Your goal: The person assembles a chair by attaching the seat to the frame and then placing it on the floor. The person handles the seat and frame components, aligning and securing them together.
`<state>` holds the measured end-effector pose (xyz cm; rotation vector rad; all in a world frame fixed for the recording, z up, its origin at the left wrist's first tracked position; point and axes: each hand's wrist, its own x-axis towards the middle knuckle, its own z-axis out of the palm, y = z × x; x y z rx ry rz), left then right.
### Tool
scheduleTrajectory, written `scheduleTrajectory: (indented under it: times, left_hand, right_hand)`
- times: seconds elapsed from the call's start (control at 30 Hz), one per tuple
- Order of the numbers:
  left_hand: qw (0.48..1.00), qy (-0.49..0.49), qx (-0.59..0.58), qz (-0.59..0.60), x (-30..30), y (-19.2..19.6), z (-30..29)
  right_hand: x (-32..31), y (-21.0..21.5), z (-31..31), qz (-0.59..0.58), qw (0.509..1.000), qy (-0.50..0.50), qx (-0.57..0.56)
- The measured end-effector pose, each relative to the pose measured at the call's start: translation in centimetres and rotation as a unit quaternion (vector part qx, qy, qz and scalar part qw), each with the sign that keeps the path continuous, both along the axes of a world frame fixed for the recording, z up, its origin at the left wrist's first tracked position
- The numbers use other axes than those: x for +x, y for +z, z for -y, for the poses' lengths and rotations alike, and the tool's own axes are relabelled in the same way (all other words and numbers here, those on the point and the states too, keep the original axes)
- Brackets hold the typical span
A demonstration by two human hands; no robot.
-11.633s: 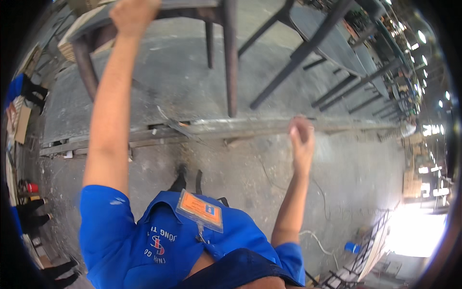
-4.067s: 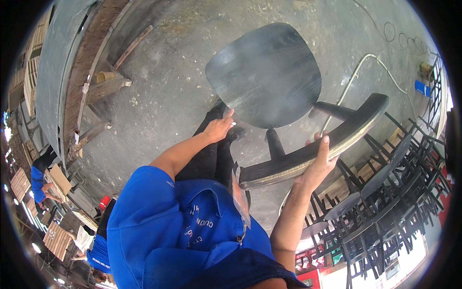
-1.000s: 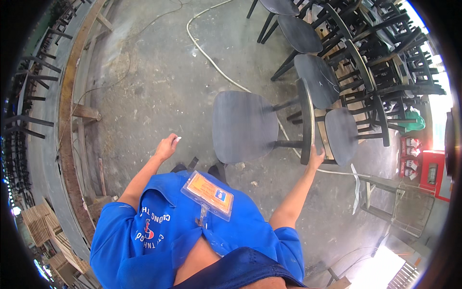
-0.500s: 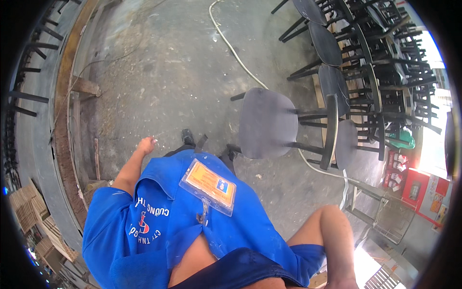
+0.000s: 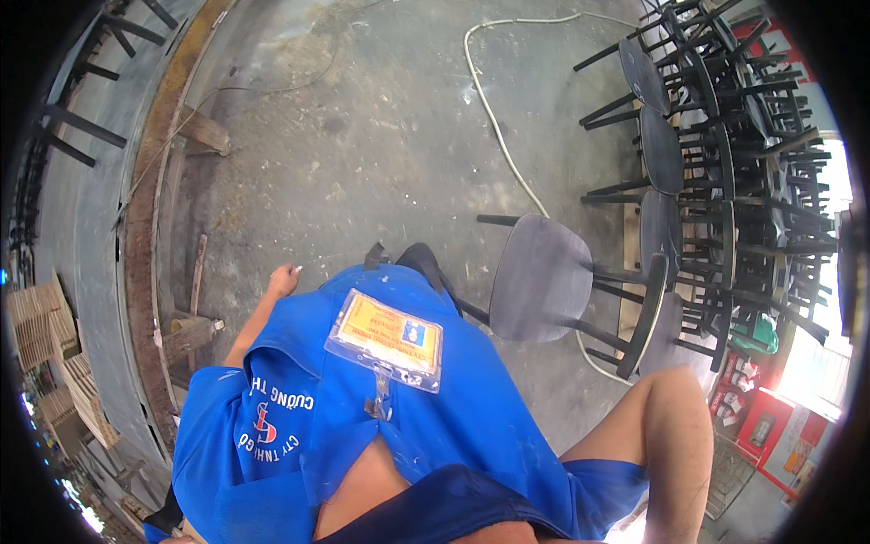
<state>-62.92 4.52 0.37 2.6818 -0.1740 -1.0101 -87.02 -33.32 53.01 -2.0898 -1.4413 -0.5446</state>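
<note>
My left hand (image 5: 285,279) hangs beside my blue shirt, over the concrete floor. Its fingers are curled together, with a small whitish spot at the tips; whether that is a held thing is too small to tell. My right arm (image 5: 680,435) is bent at the elbow and runs out of the lower edge, so the right hand is out of sight. A black chair (image 5: 541,276) with a greyish seat stands to the front right, apart from my left hand. A badge in a clear holder (image 5: 385,341) is clipped to my shirt.
Stacked black chairs (image 5: 689,172) fill the right side. A pale hose (image 5: 498,127) curves across the floor (image 5: 362,172). Along the left runs a grey-topped bench with a wooden edge (image 5: 145,199); wooden slats (image 5: 41,317) lie beyond it. A red cabinet (image 5: 770,431) stands at lower right.
The view has shifted, so the chair and stacks sit lower and further right. My left hand still hangs at my side; the right forearm has slipped further toward the lower edge.
</note>
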Motion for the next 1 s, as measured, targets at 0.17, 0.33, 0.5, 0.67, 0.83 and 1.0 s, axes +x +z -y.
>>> scheduleTrajectory:
  times: [0.17,0.33,0.5,0.67,0.83,1.0]
  left_hand:
    - [0.998,-0.020,0.053,-0.002,0.1,1.8,-0.7]
    - [0.998,-0.042,0.053,0.007,4.5,2.3,5.1]
    - [0.978,-0.196,0.070,0.019,8.0,2.3,18.0]
    - [0.920,-0.378,-0.079,0.069,5.0,4.1,38.7]
    - [0.743,-0.653,-0.133,0.062,-4.6,6.5,53.7]
    - [0.502,-0.858,-0.104,0.018,-14.1,0.3,61.8]
  right_hand:
    - [1.0,-0.1,2.6,0.006,1.000,-0.007,0.009]
    - [-0.1,-0.2,6.3,0.007,0.999,-0.033,0.020]
    - [-3.7,-1.0,10.8,0.026,0.994,-0.087,0.063]
    - [-11.7,-2.6,14.5,0.124,0.958,-0.157,0.207]
    - [-25.6,-11.5,15.3,0.572,0.525,-0.412,0.476]
    - [-27.2,-42.9,10.2,-0.005,-0.249,-0.686,0.684]
